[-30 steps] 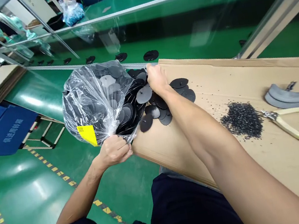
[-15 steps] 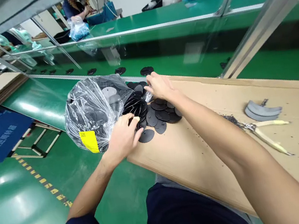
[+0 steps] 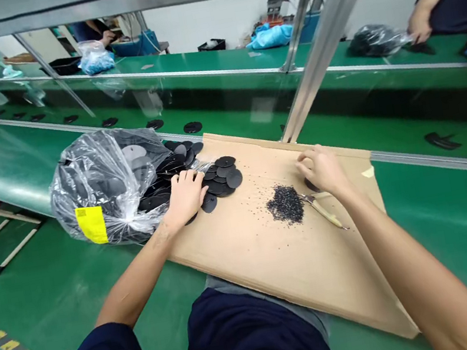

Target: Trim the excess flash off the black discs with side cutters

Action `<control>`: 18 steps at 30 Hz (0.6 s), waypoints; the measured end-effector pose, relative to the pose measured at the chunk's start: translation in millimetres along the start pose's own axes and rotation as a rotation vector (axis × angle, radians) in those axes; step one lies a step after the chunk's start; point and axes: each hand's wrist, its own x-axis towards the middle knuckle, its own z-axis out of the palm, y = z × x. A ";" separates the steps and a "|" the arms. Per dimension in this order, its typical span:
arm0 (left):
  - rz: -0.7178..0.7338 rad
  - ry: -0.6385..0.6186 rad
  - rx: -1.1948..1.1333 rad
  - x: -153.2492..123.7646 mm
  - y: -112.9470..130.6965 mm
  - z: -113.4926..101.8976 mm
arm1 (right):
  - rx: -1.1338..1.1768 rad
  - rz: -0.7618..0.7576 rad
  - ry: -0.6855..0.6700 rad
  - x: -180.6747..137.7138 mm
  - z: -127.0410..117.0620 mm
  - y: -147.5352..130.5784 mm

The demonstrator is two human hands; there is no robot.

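A clear plastic bag [image 3: 105, 187] with a yellow label lies at the left end of a cardboard sheet [image 3: 273, 252], spilling black discs [image 3: 222, 174]. My left hand [image 3: 185, 195] rests on the discs at the bag's mouth, fingers spread flat. My right hand [image 3: 322, 167] is at the sheet's far right, fingers curled down over dark curved pieces that it mostly hides, just above cream-handled pliers [image 3: 325, 213]. A heap of small black bits [image 3: 286, 205] lies between the two hands.
The cardboard lies across my lap beside a green conveyor belt [image 3: 431, 124] carrying single black discs. A metal frame post [image 3: 317, 59] rises behind the sheet. Another person's hand [image 3: 418, 24] holds a dark bag at the far right.
My right hand left the disc pile and moved right to the pieces by the pliers. My left hand settled flat on the discs. The camera view swung right and up.
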 end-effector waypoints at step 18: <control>0.044 0.169 -0.300 55.8 29.7 41.3 | 0.131 0.172 0.126 -91.9 22.5 51.7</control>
